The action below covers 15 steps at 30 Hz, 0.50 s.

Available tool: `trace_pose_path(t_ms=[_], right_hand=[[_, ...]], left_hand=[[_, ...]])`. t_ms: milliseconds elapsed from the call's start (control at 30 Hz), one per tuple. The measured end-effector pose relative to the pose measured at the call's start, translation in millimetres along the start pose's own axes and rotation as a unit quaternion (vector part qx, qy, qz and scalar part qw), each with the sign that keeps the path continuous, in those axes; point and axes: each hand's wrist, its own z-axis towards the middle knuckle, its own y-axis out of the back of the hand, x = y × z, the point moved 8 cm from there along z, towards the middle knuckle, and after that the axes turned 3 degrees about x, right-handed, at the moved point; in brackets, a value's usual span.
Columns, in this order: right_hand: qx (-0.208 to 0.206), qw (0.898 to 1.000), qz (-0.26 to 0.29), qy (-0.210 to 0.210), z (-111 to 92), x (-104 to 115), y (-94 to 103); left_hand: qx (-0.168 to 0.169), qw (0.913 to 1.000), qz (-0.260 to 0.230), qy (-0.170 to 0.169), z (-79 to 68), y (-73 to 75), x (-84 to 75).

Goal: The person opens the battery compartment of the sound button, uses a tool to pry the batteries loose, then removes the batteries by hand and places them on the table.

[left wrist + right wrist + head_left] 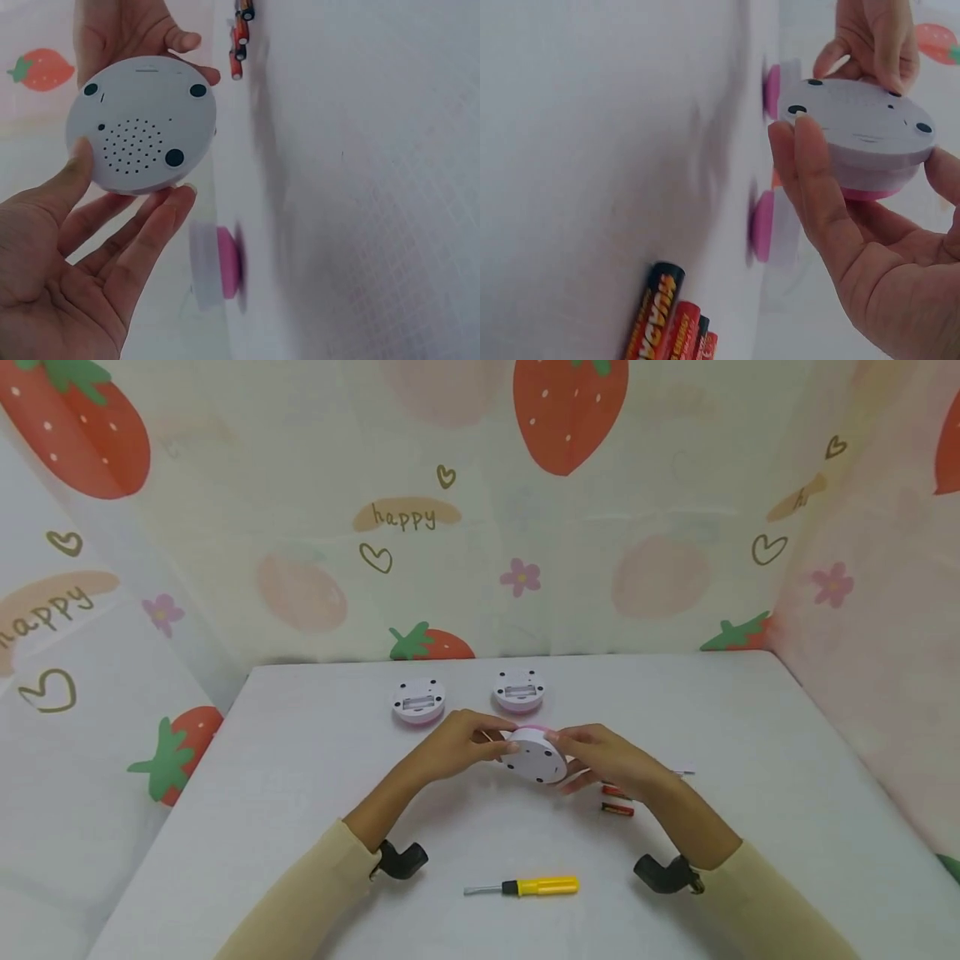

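Note:
Above the middle of the table, both hands hold a round white device with a pink edge (534,758), its white face turned toward me. On that face are dark round feet and a patch of small holes, plain in the left wrist view. My left hand (463,745) grips one side, the thumb on the face and the fingers at the edge (97,247). At the opposite side, my right hand (611,760) pinches the rim between thumb and fingers (877,262). Several red and black batteries (617,809) lie under and beside the right hand.
Two similar white and pink devices (419,702) (519,691) lie at the back of the white table (300,760), battery slots facing up. A screwdriver with a yellow handle (547,886) lies near the front. Partly behind the right wrist is a thin metal shaft (686,772).

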Motion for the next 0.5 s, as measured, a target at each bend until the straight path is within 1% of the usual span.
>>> trace_pose_path(t_ms=[167, 233, 367, 500], right_hand=[[0.031, 0.999, 0.014, 0.016, 1, -1, -14.3], [0.037, 0.999, 0.026, 0.02, 0, -1, -19.1], [0.023, 0.999, 0.04, 0.016, -1, -1, -23.5], [0.013, 0.999, 0.036, 0.015, 0, -1, -26.2]], left_hand=[[-0.007, 0.9999, -0.012, -0.002, -1.0, 1.5, 0.8], [-0.007, 0.9999, -0.014, -0.001, -1.5, 1.2, 0.4], [-0.003, 0.9998, -0.018, 0.004, -1.2, -0.4, 2.0], [-0.003, 0.9997, -0.023, 0.006, -0.9, -0.8, 5.2]])
